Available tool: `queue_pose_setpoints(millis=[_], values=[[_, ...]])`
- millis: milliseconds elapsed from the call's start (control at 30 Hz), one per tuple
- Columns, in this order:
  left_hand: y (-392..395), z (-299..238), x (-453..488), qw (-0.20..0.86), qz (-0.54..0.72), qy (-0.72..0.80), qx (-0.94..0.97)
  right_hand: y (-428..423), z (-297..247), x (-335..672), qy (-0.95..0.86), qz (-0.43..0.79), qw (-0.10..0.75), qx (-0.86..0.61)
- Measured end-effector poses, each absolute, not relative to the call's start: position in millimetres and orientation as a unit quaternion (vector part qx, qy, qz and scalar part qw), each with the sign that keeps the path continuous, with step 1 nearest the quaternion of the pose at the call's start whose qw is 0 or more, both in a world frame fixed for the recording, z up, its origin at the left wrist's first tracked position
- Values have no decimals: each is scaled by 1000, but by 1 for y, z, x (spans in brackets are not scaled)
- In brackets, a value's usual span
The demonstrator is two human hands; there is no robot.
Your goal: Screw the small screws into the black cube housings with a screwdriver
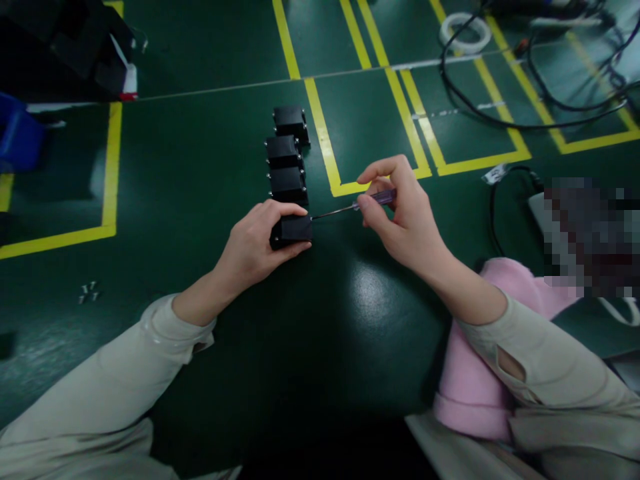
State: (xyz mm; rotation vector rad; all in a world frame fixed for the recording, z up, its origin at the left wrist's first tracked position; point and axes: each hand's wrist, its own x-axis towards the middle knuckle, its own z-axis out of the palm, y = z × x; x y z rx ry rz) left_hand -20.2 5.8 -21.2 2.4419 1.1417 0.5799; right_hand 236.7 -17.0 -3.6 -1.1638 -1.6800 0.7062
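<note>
My left hand (pixel 255 237) grips a small black box (pixel 296 229) on the green table, thumb along the near side and fingers over the far side. In my right hand (pixel 403 213) is a screwdriver (pixel 383 198) with a clear purple handle, pinched between thumb and fingers. Its thin metal shaft points left, and the tip meets the right end of the box, near a corner. Beyond the held box, several similar black boxes (pixel 287 180) stand in a row running away from me, with small shiny screws at their corners.
Several loose screws (pixel 90 291) lie at left. A blue bin (pixel 20 133) and black objects (pixel 60 47) stand far left. Yellow tape (pixel 325 137) marks the table (pixel 225 147). A white tape roll (pixel 465 33) and black cables (pixel 465 100) are at upper right. Pink cloth (pixel 475 380) lies under my right arm.
</note>
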Motion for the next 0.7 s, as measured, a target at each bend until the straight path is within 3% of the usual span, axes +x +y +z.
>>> queue_pose_setpoints(millis=[700], values=[[5, -22, -21, 193, 209, 402, 870, -17, -3, 236, -688, 274, 468, -482]])
